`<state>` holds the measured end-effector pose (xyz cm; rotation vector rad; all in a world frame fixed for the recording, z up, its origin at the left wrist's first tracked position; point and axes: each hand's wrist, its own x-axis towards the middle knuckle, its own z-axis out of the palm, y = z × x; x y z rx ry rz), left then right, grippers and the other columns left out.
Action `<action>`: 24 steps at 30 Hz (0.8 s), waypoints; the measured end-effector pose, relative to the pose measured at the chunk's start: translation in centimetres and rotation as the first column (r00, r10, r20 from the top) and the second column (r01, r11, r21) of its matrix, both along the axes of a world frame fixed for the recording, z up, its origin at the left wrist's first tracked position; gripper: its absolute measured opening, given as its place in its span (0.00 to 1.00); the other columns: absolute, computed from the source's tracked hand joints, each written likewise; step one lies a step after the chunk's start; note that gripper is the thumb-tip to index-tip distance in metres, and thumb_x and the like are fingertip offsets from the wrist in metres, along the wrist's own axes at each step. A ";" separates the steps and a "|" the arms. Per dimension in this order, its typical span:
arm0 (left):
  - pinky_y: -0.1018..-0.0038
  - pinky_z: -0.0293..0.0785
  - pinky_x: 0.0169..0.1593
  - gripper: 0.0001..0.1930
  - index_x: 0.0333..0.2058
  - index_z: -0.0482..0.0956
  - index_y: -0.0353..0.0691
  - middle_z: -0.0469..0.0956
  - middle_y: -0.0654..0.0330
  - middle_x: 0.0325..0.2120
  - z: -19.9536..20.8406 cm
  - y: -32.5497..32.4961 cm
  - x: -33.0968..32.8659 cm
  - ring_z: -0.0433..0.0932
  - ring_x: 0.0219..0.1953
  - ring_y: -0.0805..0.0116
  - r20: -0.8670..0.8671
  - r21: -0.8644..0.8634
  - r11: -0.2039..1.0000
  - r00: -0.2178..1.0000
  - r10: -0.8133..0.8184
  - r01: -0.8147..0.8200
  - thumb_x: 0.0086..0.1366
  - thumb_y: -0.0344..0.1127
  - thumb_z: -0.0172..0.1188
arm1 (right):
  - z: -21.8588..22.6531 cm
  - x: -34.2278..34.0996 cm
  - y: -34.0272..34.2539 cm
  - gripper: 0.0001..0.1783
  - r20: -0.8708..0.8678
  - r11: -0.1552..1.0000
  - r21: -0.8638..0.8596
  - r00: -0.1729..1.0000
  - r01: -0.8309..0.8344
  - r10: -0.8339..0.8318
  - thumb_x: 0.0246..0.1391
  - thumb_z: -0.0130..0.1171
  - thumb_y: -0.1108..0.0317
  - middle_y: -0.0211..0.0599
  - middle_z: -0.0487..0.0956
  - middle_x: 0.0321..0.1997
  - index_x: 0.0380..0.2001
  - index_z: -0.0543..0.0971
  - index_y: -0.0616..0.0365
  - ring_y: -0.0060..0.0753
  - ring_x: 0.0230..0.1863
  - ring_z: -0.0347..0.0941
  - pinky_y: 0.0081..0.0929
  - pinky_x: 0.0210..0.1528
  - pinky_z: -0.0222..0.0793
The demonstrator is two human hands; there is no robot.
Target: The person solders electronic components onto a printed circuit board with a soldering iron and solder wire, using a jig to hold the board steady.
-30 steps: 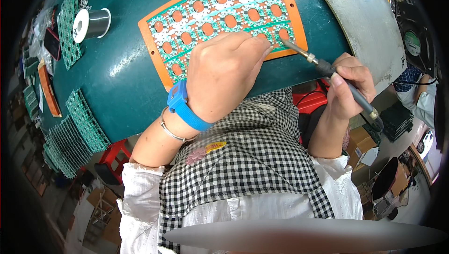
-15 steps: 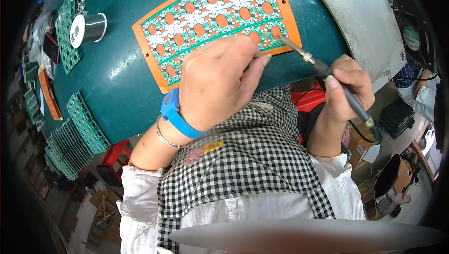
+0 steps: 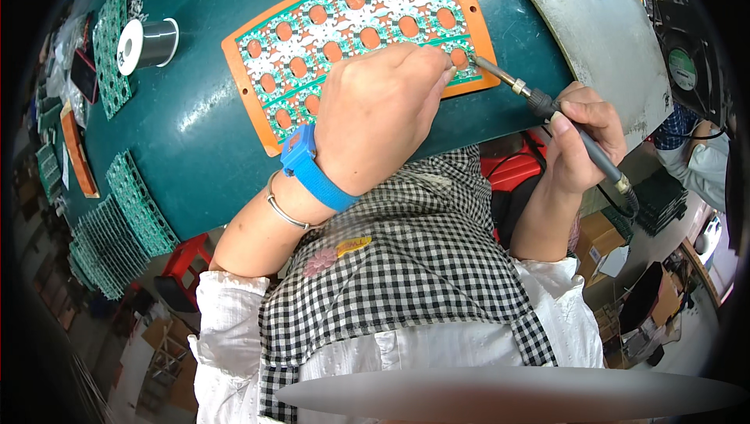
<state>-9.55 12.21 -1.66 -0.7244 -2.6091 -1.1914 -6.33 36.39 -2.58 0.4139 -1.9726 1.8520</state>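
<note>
A green circuit board panel (image 3: pixel 336 15) with rows of round cut-outs lies in an orange holder (image 3: pixel 482 27). My right hand (image 3: pixel 584 139) grips a soldering iron (image 3: pixel 539 101), pointed up and left. The iron's tip is at the panel's near right corner, beside the last round cut-out. Over the panel's near edge, my left hand (image 3: pixel 387 111) is closed in a pinch, fingertips close to that same cut-out. Whatever those fingers hold is too small or hidden to make out. This hand also covers part of the near row of boards.
A spool of grey wire (image 3: pixel 148 45) stands on the green tabletop (image 3: pixel 199 182) at the left, by another circuit board panel (image 3: pixel 113 57). Several panels (image 3: pixel 117 232) are stacked at the near left edge. A grey metal plate (image 3: pixel 598 25) and a black fan (image 3: pixel 683 68) are at right.
My left hand has shifted right along the panel, toward its right corner. The iron's tip has moved slightly right, still at that corner. The panel has stayed in place.
</note>
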 end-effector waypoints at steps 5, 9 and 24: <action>0.74 0.75 0.24 0.04 0.31 0.83 0.37 0.82 0.56 0.22 0.3 0.1 -0.1 0.81 0.21 0.63 -0.014 0.025 1.000 1.000 0.017 -0.017 0.57 0.27 0.68 | 0.0 -0.2 0.0 0.09 -0.019 1.000 0.023 1.000 -0.003 0.003 0.39 0.61 0.86 0.39 0.73 0.21 0.28 0.77 0.70 0.28 0.22 0.67 0.24 0.26 0.60; 0.73 0.75 0.24 0.03 0.30 0.83 0.38 0.81 0.57 0.21 0.0 0.3 -0.4 0.80 0.21 0.63 -0.016 -0.034 0.999 1.000 0.024 -0.025 0.57 0.28 0.69 | 0.0 -0.4 -0.1 0.09 -0.034 0.999 0.042 0.999 -0.001 0.003 0.39 0.62 0.86 0.39 0.74 0.21 0.28 0.77 0.69 0.28 0.22 0.67 0.24 0.26 0.60; 0.72 0.74 0.24 0.03 0.30 0.84 0.38 0.81 0.59 0.21 -0.3 0.5 -0.3 0.80 0.22 0.63 -0.026 -0.024 1.000 1.000 0.009 -0.009 0.56 0.28 0.68 | -0.1 -0.2 0.1 0.09 -0.035 0.999 0.037 0.999 0.004 -0.003 0.40 0.62 0.86 0.40 0.74 0.22 0.28 0.77 0.69 0.28 0.22 0.68 0.24 0.26 0.61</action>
